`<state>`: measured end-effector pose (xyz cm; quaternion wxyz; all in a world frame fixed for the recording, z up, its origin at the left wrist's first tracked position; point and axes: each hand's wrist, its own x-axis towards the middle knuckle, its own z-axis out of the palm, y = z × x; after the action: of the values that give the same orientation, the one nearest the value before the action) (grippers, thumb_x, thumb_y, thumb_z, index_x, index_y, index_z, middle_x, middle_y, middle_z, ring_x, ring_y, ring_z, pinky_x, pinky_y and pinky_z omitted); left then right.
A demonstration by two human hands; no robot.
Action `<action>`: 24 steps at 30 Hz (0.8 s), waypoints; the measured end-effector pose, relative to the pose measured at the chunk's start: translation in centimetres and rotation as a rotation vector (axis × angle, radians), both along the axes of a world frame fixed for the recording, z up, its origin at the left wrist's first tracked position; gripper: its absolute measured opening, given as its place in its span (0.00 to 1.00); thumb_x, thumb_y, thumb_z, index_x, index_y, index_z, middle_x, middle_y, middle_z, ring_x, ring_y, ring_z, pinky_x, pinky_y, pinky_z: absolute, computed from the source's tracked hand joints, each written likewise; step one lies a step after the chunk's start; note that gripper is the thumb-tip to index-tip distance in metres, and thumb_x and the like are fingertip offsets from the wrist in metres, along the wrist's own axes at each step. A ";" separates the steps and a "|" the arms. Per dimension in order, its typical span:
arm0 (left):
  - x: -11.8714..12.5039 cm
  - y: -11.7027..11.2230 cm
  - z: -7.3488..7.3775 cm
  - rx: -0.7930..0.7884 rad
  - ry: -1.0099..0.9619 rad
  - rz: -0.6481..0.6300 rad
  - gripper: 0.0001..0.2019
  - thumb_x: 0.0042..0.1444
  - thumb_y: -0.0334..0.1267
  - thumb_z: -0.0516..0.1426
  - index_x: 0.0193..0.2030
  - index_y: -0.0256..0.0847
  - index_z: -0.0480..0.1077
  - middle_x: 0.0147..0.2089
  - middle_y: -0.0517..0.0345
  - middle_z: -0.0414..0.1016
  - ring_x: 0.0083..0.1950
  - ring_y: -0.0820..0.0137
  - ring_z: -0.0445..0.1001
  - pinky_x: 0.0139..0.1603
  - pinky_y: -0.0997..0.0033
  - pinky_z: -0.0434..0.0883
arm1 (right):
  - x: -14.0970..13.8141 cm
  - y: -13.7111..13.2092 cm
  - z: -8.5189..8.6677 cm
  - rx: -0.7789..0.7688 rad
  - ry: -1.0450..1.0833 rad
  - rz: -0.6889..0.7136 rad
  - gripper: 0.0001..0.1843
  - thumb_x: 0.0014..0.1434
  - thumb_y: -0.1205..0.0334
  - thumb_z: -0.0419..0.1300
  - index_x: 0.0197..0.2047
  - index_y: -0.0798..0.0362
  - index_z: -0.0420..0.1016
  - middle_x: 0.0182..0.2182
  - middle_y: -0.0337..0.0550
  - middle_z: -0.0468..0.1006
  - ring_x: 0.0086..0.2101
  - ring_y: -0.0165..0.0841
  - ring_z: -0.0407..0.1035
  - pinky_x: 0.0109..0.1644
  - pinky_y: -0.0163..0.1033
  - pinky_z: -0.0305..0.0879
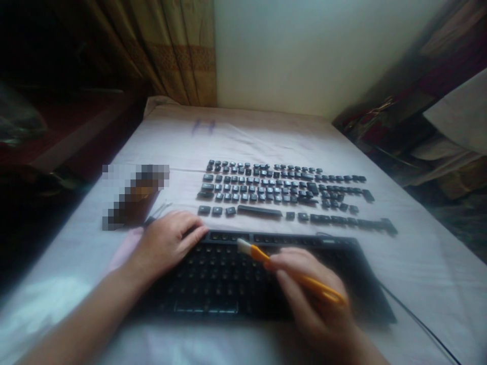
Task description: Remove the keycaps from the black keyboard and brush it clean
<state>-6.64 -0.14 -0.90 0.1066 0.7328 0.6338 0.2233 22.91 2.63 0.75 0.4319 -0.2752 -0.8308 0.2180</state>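
Right hand grips brush

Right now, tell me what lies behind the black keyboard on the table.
Behind the keyboard, loose black keycaps lie in rows on the pale cloth. The left hand rests on the keyboard's left end; the right hand holds an orange brush, hiding parts beneath them.

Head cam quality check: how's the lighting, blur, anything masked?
Head view: dim overall, the left edge almost black, with light falling on the far wall and the table cloth. Soft throughout; the right hand and its orange brush are smeared, the left hand on the keyboard less so. The loose keys read as rows, legends illegible. A pixelated patch hides something left of them.
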 end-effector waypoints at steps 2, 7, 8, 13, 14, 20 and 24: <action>0.0 0.0 0.0 -0.005 -0.005 0.001 0.19 0.67 0.52 0.51 0.36 0.44 0.75 0.38 0.57 0.80 0.41 0.64 0.77 0.45 0.63 0.71 | 0.0 0.0 0.0 0.029 -0.033 -0.006 0.14 0.60 0.76 0.58 0.45 0.50 0.76 0.32 0.40 0.86 0.31 0.32 0.82 0.46 0.40 0.77; 0.1 0.1 0.0 -0.023 -0.014 0.013 0.19 0.67 0.53 0.50 0.37 0.44 0.76 0.38 0.56 0.80 0.41 0.63 0.77 0.46 0.63 0.71 | -0.5 -0.1 0.0 0.040 -0.033 0.036 0.14 0.59 0.76 0.59 0.45 0.49 0.75 0.32 0.39 0.87 0.30 0.32 0.82 0.48 0.42 0.76; 0.1 0.1 0.0 -0.032 -0.016 0.014 0.19 0.67 0.53 0.50 0.37 0.44 0.76 0.38 0.55 0.81 0.42 0.63 0.77 0.46 0.62 0.72 | -0.5 0.0 0.0 0.032 -0.025 0.040 0.15 0.60 0.76 0.59 0.45 0.48 0.75 0.33 0.39 0.87 0.30 0.33 0.82 0.48 0.42 0.76; -0.2 0.1 0.6 -0.063 -0.020 -0.001 0.19 0.67 0.51 0.48 0.40 0.44 0.76 0.41 0.53 0.81 0.44 0.61 0.78 0.49 0.60 0.73 | -0.2 -0.1 0.0 0.029 0.017 0.011 0.17 0.60 0.77 0.58 0.47 0.47 0.76 0.34 0.40 0.87 0.32 0.35 0.82 0.49 0.44 0.77; -0.5 0.0 0.8 -0.068 -0.017 -0.004 0.20 0.67 0.50 0.47 0.40 0.44 0.76 0.42 0.53 0.81 0.44 0.61 0.78 0.49 0.60 0.73 | -0.1 -0.1 0.1 0.035 0.020 0.000 0.17 0.60 0.77 0.58 0.47 0.48 0.76 0.33 0.40 0.87 0.31 0.34 0.82 0.48 0.44 0.77; -3.1 -0.1 1.1 -0.143 0.121 0.110 0.23 0.65 0.56 0.46 0.35 0.45 0.76 0.37 0.53 0.80 0.40 0.59 0.77 0.43 0.61 0.70 | -0.2 0.1 0.2 0.045 -0.011 0.025 0.14 0.59 0.76 0.59 0.44 0.49 0.76 0.31 0.38 0.86 0.29 0.32 0.82 0.48 0.41 0.77; -3.6 0.0 0.9 -0.183 0.127 0.152 0.26 0.64 0.58 0.45 0.27 0.44 0.72 0.30 0.56 0.76 0.34 0.63 0.74 0.36 0.65 0.65 | -0.2 0.1 0.2 0.029 0.005 0.035 0.17 0.59 0.77 0.59 0.47 0.48 0.76 0.34 0.39 0.87 0.31 0.33 0.82 0.46 0.41 0.78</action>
<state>-10.27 -0.10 -0.01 0.1154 0.6824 0.7108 0.1252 22.73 2.73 0.94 0.4339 -0.2537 -0.8376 0.2141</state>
